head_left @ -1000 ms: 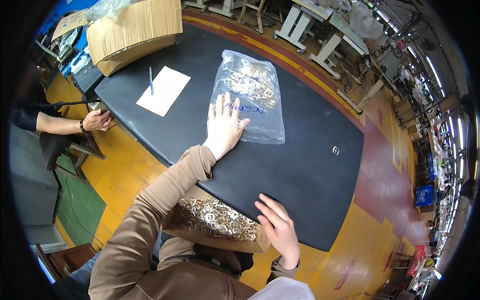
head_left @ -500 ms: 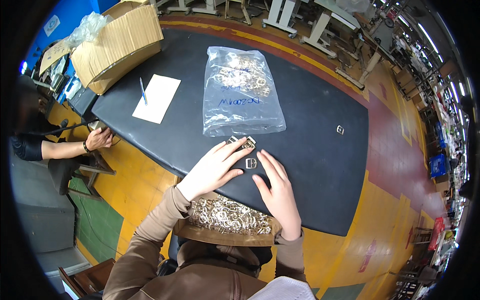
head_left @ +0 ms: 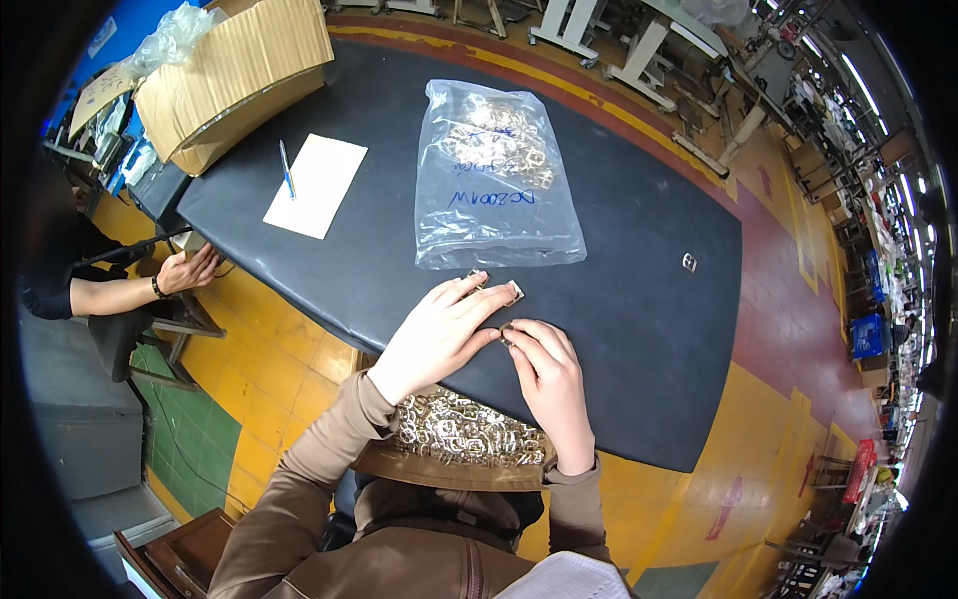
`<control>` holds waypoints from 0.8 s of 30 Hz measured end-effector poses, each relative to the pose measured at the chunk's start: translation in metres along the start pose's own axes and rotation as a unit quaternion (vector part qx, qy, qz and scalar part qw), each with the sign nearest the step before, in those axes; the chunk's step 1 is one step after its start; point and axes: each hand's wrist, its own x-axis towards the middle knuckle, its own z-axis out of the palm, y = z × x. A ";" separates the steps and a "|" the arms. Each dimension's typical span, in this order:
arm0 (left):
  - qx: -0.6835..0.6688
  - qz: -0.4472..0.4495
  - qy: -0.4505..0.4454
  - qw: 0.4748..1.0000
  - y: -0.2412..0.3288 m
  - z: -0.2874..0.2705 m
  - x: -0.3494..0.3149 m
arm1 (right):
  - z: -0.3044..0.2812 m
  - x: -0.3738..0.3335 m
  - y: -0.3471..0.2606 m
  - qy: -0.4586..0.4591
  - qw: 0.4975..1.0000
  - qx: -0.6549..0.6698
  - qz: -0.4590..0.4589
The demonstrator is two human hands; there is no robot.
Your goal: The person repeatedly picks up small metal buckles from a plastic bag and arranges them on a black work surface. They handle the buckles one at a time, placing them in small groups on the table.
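Metal buckles (head_left: 511, 292) are now lying on the dark worktop (head_left: 639, 250) just below the clear plastic bag (head_left: 494, 175); both hands have drawn together since 1 second ago. Left hand (head_left: 439, 334) is pressing 1 flat, fingers spread; right hand (head_left: 544, 374) is pinching another. Cardboard box (head_left: 235, 75), white paper (head_left: 314, 185) and blue pen (head_left: 286, 168) are sitting far-left.

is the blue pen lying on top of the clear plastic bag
No, the blue pen lies at the edge of the white paper sheet, apart from the clear plastic bag of metal buckles.
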 end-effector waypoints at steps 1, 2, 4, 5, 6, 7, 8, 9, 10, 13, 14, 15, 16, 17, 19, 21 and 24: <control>-0.006 -0.010 0.003 1.000 0.000 0.000 -0.001 | -0.002 -0.002 -0.002 -0.012 1.000 0.008 0.010; -0.019 -0.018 0.023 0.999 -0.001 0.001 -0.001 | -0.004 -0.004 -0.004 -0.026 0.999 0.017 0.029; -0.052 -0.037 0.064 0.996 -0.003 0.002 -0.005 | -0.004 -0.007 -0.006 0.012 0.999 -0.002 0.032; -0.031 -0.042 0.081 0.995 -0.005 0.002 -0.008 | -0.004 -0.009 -0.007 0.027 0.999 -0.015 0.039; -0.009 -0.058 0.103 0.993 -0.008 0.004 -0.010 | -0.003 -0.011 -0.007 -0.012 0.998 -0.065 0.017; -0.033 -0.092 0.118 0.988 -0.009 0.005 -0.010 | -0.003 -0.013 -0.008 -0.055 0.992 -0.118 -0.006; -0.057 -0.128 0.135 0.981 -0.011 0.007 -0.010 | -0.001 -0.015 -0.009 -0.095 0.981 -0.169 -0.031; -0.065 -0.146 0.131 0.978 -0.012 0.008 -0.010 | 0.001 -0.019 -0.012 -0.131 0.982 -0.134 -0.027; -0.039 -0.124 0.126 0.983 -0.012 0.009 -0.010 | 0.001 -0.024 -0.016 -0.151 0.983 -0.101 -0.034; 0.012 -0.095 0.093 0.991 -0.011 0.010 -0.010 | -0.006 -0.046 -0.033 -0.220 0.974 -0.043 -0.038; 0.009 -0.094 0.083 0.992 -0.011 0.009 -0.010 | -0.010 -0.052 -0.038 -0.246 0.968 -0.011 -0.037; 0.005 -0.088 0.072 0.994 -0.011 0.007 -0.011 | -0.017 -0.057 -0.041 -0.281 0.959 0.016 -0.037; 0.001 -0.081 0.060 0.995 -0.011 0.006 -0.011 | -0.022 -0.059 -0.042 -0.317 0.947 0.046 -0.028; -0.022 -0.085 0.076 0.993 -0.011 0.005 -0.012 | -0.026 -0.059 -0.042 -0.350 0.934 0.077 -0.014; -0.067 -0.113 0.087 0.988 -0.011 0.005 -0.012 | -0.031 -0.048 -0.041 -0.282 0.956 0.055 -0.050; -0.084 -0.130 0.115 0.981 -0.010 0.006 -0.012 | -0.028 -0.023 -0.032 -0.198 0.977 0.018 -0.074; -0.078 -0.155 0.169 0.970 -0.008 0.011 -0.012 | 0.000 0.031 -0.015 -0.074 0.996 0.019 -0.042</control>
